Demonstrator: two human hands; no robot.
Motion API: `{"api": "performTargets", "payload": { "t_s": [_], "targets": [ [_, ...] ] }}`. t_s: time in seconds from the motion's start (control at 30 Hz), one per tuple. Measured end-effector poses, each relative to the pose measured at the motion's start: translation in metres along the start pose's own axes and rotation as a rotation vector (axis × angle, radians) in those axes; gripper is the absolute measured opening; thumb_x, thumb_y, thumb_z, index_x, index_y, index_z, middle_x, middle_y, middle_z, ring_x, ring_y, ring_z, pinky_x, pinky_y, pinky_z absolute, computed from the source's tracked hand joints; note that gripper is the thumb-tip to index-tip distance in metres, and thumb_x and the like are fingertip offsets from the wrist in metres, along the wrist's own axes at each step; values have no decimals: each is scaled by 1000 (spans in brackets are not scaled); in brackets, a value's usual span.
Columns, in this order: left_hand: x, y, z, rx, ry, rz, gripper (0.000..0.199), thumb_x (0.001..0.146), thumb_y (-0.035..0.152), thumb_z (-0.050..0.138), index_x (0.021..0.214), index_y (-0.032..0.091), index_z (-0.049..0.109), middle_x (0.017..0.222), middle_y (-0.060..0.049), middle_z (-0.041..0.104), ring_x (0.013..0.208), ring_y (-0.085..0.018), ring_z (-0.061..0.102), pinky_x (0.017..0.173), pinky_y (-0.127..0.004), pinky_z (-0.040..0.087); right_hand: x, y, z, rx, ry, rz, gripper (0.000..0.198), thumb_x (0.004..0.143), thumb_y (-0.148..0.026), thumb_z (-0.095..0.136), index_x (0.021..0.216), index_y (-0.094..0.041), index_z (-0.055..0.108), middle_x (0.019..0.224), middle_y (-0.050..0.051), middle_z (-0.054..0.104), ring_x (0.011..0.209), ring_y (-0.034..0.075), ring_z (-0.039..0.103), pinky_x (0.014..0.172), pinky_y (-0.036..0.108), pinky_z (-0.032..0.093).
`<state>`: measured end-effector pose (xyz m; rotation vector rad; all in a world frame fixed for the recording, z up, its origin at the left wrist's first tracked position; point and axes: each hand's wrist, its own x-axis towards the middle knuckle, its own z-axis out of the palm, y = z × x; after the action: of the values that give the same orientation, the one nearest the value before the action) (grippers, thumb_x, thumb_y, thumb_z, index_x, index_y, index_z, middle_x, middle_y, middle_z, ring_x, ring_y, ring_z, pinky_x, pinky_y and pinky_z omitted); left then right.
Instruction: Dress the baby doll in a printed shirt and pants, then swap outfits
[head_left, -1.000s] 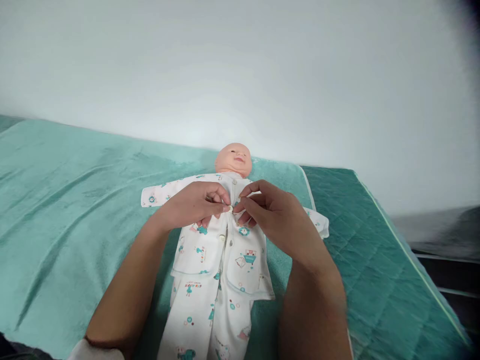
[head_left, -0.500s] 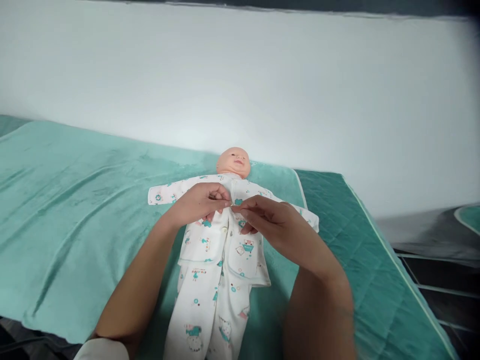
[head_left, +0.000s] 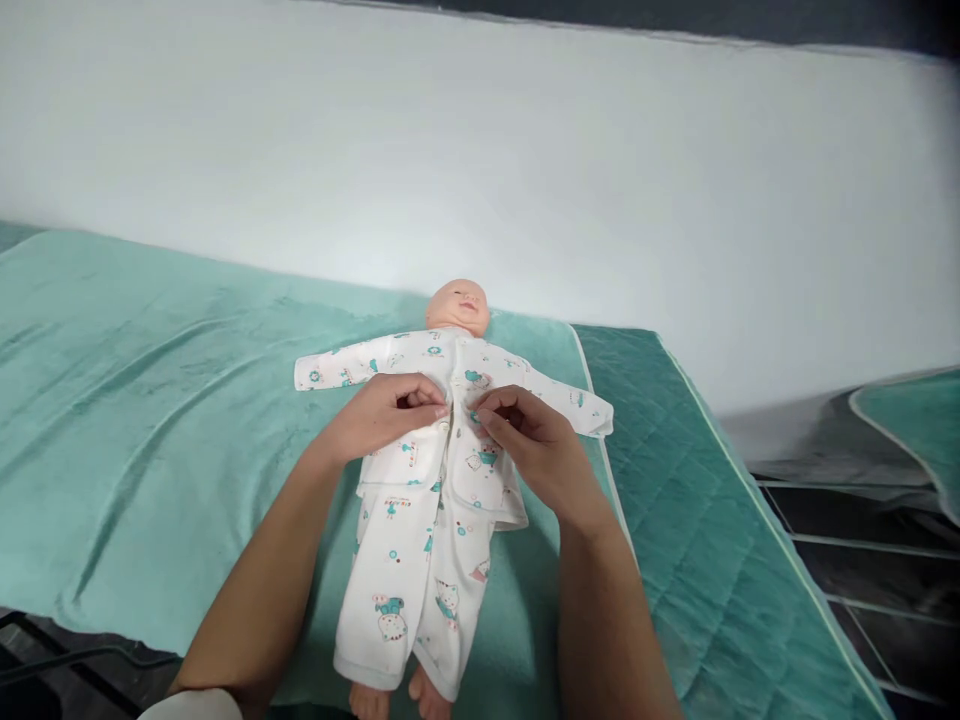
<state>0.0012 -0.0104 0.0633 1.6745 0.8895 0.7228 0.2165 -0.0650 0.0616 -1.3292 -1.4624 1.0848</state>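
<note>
Doll (head_left: 457, 305) is flat on its back on the teal blanket (head_left: 150, 400), head toward the white wall (head_left: 525, 180), arms out to both sides, bare feet at the near edge of the blanket.

It wears a white printed jacket (head_left: 420, 460) over matching trousers (head_left: 397, 590).

My left hand (head_left: 386, 415) sits on the doll's chest, fingers curled, pinching the jacket's front edge just left of the centre opening. My right hand (head_left: 529, 445) mirrors it from the other side, thumb and forefinger closed on the opposite front edge. Fingertips of both hands nearly meet at the placket, mid-chest. Can't tell if a button sits between them; too small to see.

Jacket below my hands hangs open a little, lower flaps splayed over the trousers' waist.

Blanket lies over a darker quilted green mattress (head_left: 697, 480), exposed on the right side. Dark floor beyond the mattress edge.
</note>
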Motion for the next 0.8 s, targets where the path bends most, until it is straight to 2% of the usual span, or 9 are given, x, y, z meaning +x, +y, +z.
{"api": "performTargets", "payload": {
  "t_s": [0.1,0.23,0.37,0.53,0.7,0.8],
  "targets": [
    [-5,6,-1,144,-49,25,14,85,33,67,85,19,68,79,1,58,68,-10,49,61,-24,40,-7,-8,11,-310,-3,-31,26,91,-43,63,79,-21,57,71,-2,56,65,13,48,60,28,37],
    [-6,7,0,262,-85,105,9,87,24,61,82,19,66,87,0,59,70,-10,49,65,-25,41,-14,-17,33,-728,50,-14,27,87,-39,69,80,-21,51,76,-1,57,62,14,45,57,29,29],
    [-5,4,0,224,-99,71,9,89,24,59,82,19,61,84,1,60,69,-10,51,64,-25,41,-17,-16,45,-946,35,25,23,92,-39,64,88,-20,51,84,3,59,62,16,47,55,29,23],
    [-5,2,1,117,-90,15,11,89,28,61,83,19,61,78,2,58,69,-10,50,63,-24,41,-17,-15,48,-980,48,16,12,95,-28,51,86,-20,50,84,4,59,63,16,49,55,30,22],
    [-5,0,1,-5,-127,-9,16,89,34,63,85,18,62,71,2,58,66,-10,52,61,-24,42,-14,-13,46,-912,88,-33,17,93,-21,45,76,-22,45,77,3,56,61,15,44,56,31,22],
    [-6,-1,0,-66,-141,-35,17,88,34,65,87,18,62,69,2,58,64,-10,55,61,-23,44,-11,-11,37,-754,82,-90,25,92,-22,46,68,-23,38,68,0,50,59,14,41,58,31,24]
  ]
}}
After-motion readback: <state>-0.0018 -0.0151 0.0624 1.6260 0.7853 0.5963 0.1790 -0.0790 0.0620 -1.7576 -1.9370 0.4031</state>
